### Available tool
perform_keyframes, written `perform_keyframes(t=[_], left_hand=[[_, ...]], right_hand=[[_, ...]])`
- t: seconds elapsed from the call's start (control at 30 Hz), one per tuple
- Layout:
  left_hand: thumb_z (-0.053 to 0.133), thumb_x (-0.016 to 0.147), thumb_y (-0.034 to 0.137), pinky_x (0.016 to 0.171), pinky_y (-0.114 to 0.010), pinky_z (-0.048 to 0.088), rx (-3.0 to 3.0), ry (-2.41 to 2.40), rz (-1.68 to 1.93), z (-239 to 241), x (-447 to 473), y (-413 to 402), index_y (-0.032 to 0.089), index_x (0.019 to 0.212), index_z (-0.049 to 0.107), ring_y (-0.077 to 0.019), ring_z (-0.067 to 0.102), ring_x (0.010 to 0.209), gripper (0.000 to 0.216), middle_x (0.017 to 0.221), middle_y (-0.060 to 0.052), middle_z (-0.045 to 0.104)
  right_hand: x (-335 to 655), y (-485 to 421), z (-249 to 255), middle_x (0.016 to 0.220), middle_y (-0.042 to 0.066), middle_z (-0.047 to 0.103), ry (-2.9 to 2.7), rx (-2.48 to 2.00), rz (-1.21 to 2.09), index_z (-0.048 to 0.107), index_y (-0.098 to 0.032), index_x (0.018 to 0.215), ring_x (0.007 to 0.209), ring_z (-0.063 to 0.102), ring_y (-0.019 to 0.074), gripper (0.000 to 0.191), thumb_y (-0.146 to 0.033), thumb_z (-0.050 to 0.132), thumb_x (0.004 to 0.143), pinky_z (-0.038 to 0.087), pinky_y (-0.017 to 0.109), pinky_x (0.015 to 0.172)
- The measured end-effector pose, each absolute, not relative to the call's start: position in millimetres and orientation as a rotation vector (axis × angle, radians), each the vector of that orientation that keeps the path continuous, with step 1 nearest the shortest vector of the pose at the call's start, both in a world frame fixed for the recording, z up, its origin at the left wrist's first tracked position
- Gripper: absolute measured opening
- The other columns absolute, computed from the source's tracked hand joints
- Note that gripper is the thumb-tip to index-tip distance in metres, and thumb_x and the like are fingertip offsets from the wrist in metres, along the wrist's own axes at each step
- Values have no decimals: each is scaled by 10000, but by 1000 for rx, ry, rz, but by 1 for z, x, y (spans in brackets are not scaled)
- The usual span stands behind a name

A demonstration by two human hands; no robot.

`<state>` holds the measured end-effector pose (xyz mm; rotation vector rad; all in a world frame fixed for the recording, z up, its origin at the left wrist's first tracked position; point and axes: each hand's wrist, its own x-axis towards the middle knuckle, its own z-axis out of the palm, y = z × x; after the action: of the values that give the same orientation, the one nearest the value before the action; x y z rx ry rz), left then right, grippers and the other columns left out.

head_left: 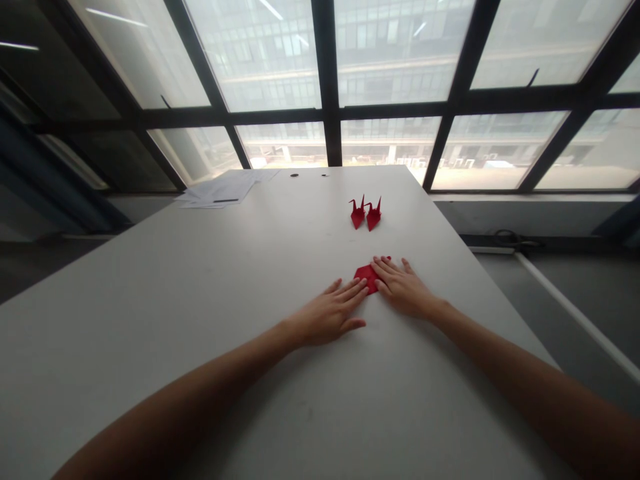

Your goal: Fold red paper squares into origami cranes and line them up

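A folded piece of red paper (365, 273) lies flat on the white table, partly covered by my fingers. My left hand (333, 312) rests flat with its fingers spread, the fingertips touching the paper's lower left part. From the other side, my right hand (403, 288) lies over the right part of the paper with its fingers stretched out. Beyond the hands stand two red paper cranes, a left crane (357, 215) and a right crane (373, 216), side by side. How the paper is folded under my right hand is hidden.
At the far left of the table (225, 267) lie several white paper sheets (210, 189) with a dark pen (226, 201) on them. Large dark-framed windows (327, 80) rise behind the table. A pale pole or rail (575, 313) runs along the floor at the right.
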<state>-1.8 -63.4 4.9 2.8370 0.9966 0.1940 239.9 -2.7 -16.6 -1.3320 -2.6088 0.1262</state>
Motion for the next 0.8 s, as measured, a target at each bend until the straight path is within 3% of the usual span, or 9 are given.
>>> perform_keyframes(t=[0.4,0.8], left_hand=[[273,1025,548,1237,-436,94,2829,1019,195,3,-1,-62,195,1567,201,-216,127,1521,651,1630,-109,180],[310,1016,551,1228,-458,191,2811,1049,261,7,1,-64,169,1527,308,-262,261,1489,639,1590,-136,321]], right_hand=[[266,18,-19,1617,95,257,-2481,-1591,127,296,-162,1543,1497,221,272,583,-365,267,997,126,618,1186],[267,25,-22,1598,114,308,-2353,-1704,98,370,-133,1506,1481,264,275,566,-286,320,964,150,604,1187]])
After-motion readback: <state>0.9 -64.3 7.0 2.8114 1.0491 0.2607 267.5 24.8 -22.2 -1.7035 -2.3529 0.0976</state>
